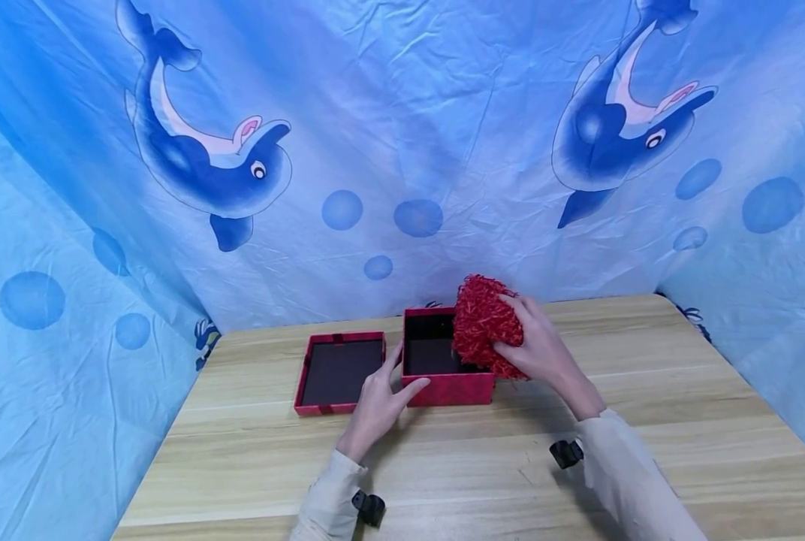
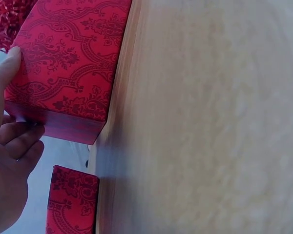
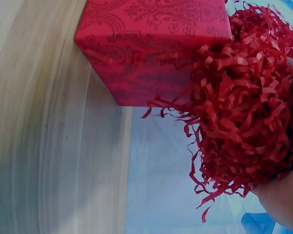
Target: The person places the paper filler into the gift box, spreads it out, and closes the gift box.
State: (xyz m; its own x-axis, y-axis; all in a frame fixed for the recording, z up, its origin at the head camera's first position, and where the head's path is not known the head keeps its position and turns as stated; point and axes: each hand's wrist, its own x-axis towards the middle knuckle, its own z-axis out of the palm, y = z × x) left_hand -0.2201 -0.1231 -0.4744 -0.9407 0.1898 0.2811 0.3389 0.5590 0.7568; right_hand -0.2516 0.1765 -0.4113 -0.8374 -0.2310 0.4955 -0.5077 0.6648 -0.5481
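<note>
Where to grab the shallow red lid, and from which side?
Likely best to pinch the lid's left wall from the person's left: it lies open side up, giving a raised edge, while the left hand and box crowd its right.

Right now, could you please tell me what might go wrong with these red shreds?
Strands dangle from the red shreds in the right hand, so some may drop onto the table. The clump is at the right rim of the red box and might snag. The left hand, at the box's left front corner, sits close to the lid and could nudge it.
</note>
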